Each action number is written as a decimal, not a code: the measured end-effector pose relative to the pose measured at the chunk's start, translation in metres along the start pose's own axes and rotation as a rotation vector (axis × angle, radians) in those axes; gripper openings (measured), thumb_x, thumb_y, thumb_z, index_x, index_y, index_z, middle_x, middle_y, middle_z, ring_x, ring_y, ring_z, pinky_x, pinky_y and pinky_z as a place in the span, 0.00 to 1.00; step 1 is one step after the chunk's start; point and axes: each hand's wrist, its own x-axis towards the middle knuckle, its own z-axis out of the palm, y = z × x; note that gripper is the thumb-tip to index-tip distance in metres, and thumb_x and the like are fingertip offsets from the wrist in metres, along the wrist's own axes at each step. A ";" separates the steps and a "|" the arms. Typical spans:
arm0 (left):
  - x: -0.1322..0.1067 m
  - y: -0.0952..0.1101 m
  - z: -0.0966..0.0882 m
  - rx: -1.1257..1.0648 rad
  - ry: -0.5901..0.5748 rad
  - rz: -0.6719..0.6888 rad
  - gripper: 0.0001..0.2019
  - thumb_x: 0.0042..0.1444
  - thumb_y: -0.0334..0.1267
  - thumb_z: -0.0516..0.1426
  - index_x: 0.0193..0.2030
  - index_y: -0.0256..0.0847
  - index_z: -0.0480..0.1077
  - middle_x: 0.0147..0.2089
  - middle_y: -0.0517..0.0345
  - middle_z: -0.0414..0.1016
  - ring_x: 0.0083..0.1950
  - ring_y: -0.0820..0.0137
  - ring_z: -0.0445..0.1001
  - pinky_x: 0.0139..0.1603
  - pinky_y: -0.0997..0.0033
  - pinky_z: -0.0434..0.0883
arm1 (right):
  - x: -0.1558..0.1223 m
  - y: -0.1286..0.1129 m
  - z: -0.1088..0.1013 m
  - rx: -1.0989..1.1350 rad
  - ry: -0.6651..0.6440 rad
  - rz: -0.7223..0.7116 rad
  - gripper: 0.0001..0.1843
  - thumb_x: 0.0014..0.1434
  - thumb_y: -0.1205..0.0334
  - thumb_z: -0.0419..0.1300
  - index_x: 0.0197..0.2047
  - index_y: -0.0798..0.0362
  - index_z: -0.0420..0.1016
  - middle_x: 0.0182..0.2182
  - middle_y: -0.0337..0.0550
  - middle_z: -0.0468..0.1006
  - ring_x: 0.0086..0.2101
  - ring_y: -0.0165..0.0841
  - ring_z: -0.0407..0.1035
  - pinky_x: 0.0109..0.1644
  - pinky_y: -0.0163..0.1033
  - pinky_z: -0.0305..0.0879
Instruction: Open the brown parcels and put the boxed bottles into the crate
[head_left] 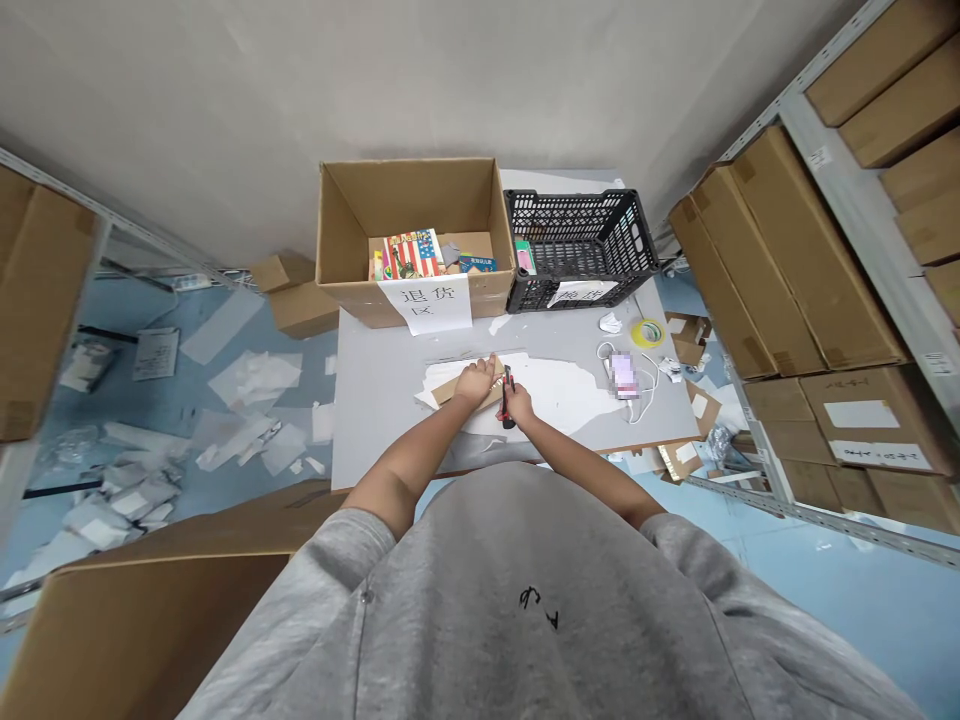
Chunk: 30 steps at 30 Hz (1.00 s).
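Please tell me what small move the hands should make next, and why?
Probably the right hand should draw the knife slowly along the edge of the cardboard, away from the left hand. The knife stands at that edge, and the left hand lies on the cardboard, close to the knife.

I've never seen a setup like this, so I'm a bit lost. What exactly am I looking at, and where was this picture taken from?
This picture comes from a camera worn on a person's head, looking down past their grey sweatshirt. There is no machine here, only bare hands. The right hand grips a red and black box cutter. The left hand presses on a piece of cardboard lying on a white sheet. A cardboard box and a black plastic crate stand on the grey table.
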 end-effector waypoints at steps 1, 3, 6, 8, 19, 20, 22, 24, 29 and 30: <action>0.001 -0.001 -0.001 0.004 -0.011 0.004 0.35 0.75 0.50 0.43 0.82 0.33 0.46 0.66 0.28 0.69 0.64 0.48 0.71 0.64 0.54 0.67 | 0.002 -0.002 0.001 -0.006 0.004 -0.004 0.16 0.75 0.43 0.52 0.45 0.48 0.64 0.16 0.32 0.69 0.16 0.37 0.72 0.21 0.38 0.72; 0.004 -0.004 -0.003 0.007 -0.030 0.008 0.36 0.75 0.52 0.45 0.82 0.34 0.46 0.66 0.28 0.68 0.64 0.47 0.72 0.62 0.54 0.69 | 0.004 -0.005 0.001 -0.023 0.006 -0.007 0.16 0.75 0.44 0.53 0.45 0.48 0.64 0.16 0.32 0.70 0.15 0.37 0.72 0.20 0.38 0.71; 0.007 -0.006 -0.004 0.009 -0.039 0.000 0.35 0.75 0.53 0.44 0.82 0.35 0.47 0.67 0.29 0.69 0.64 0.47 0.73 0.60 0.55 0.71 | 0.004 -0.003 0.000 -0.039 -0.004 -0.014 0.16 0.75 0.44 0.53 0.45 0.49 0.65 0.16 0.33 0.70 0.15 0.37 0.72 0.19 0.38 0.70; 0.008 -0.006 -0.004 0.005 -0.035 -0.015 0.35 0.76 0.52 0.43 0.82 0.35 0.47 0.67 0.29 0.69 0.64 0.47 0.73 0.60 0.55 0.71 | 0.003 -0.001 -0.001 -0.043 -0.013 -0.014 0.17 0.74 0.43 0.54 0.46 0.49 0.66 0.16 0.33 0.70 0.15 0.37 0.71 0.18 0.38 0.69; 0.013 -0.006 -0.010 -0.069 -0.026 -0.070 0.28 0.78 0.49 0.37 0.70 0.39 0.66 0.61 0.38 0.74 0.58 0.56 0.78 0.58 0.59 0.73 | 0.009 -0.007 0.002 -0.051 0.008 0.025 0.18 0.73 0.44 0.55 0.48 0.51 0.68 0.16 0.35 0.70 0.16 0.41 0.72 0.20 0.42 0.71; 0.014 -0.007 -0.010 -0.066 -0.009 -0.071 0.28 0.78 0.50 0.37 0.69 0.40 0.67 0.62 0.38 0.74 0.58 0.56 0.78 0.57 0.59 0.73 | 0.008 -0.005 0.001 -0.051 0.000 0.024 0.18 0.73 0.44 0.55 0.48 0.50 0.68 0.16 0.35 0.70 0.15 0.40 0.72 0.20 0.41 0.70; 0.013 -0.008 -0.006 -0.045 0.060 -0.074 0.28 0.77 0.53 0.40 0.69 0.40 0.66 0.65 0.37 0.71 0.61 0.53 0.75 0.57 0.58 0.73 | 0.006 0.003 -0.004 -0.042 -0.022 0.015 0.18 0.74 0.43 0.54 0.47 0.50 0.67 0.16 0.33 0.70 0.15 0.38 0.72 0.20 0.38 0.69; 0.010 -0.008 0.001 -0.022 0.141 -0.074 0.29 0.75 0.56 0.45 0.71 0.39 0.65 0.66 0.35 0.70 0.65 0.50 0.71 0.60 0.56 0.71 | 0.006 0.010 -0.013 -0.022 -0.016 -0.012 0.18 0.74 0.43 0.53 0.45 0.49 0.66 0.16 0.32 0.69 0.15 0.34 0.71 0.20 0.34 0.68; 0.001 -0.007 0.024 -0.067 0.239 0.006 0.33 0.72 0.59 0.50 0.71 0.34 0.64 0.62 0.34 0.72 0.65 0.47 0.70 0.65 0.53 0.66 | 0.024 0.005 -0.038 -0.094 0.084 -0.137 0.17 0.71 0.43 0.59 0.42 0.48 0.66 0.20 0.29 0.70 0.17 0.27 0.67 0.22 0.29 0.65; 0.000 -0.008 0.027 -0.087 0.250 0.028 0.34 0.72 0.59 0.50 0.71 0.34 0.64 0.63 0.33 0.72 0.64 0.47 0.70 0.65 0.52 0.66 | 0.030 0.000 -0.041 -0.161 0.082 -0.156 0.17 0.68 0.44 0.64 0.42 0.48 0.67 0.21 0.28 0.71 0.17 0.26 0.67 0.22 0.29 0.64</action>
